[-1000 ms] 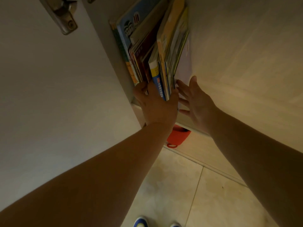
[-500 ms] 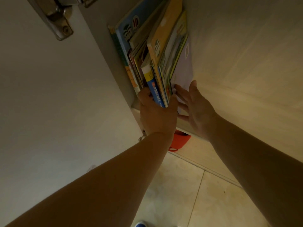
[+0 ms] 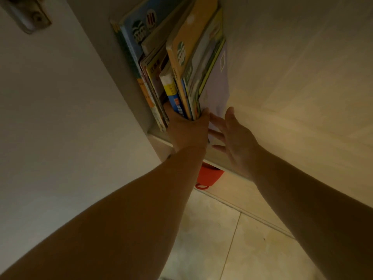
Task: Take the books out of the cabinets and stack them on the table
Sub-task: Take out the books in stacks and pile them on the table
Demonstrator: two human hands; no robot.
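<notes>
Several thin, colourful books (image 3: 181, 63) stand packed together in an open cabinet compartment (image 3: 113, 63). My left hand (image 3: 188, 131) grips the lower ends of a bundle of them, among them a blue-and-yellow spine (image 3: 173, 93) and an orange cover (image 3: 191, 37), thumb on one side and fingers on the other. My right hand (image 3: 232, 136) lies with straight, spread fingers against the pale lilac book (image 3: 217, 85) at the right of the bundle. Part of the bundle's lower end is hidden behind my left hand.
The open white cabinet door (image 3: 50, 118) with a metal hinge (image 3: 30, 19) fills the left. A pale wooden panel (image 3: 302, 77) runs along the right. A red object (image 3: 207, 176) sits below the shelf edge (image 3: 218, 158). Beige floor tiles (image 3: 232, 239) lie beneath.
The gripped bundle has slid out toward me and spread from the books left behind. My right hand moved from beside the books onto the lilac cover.
</notes>
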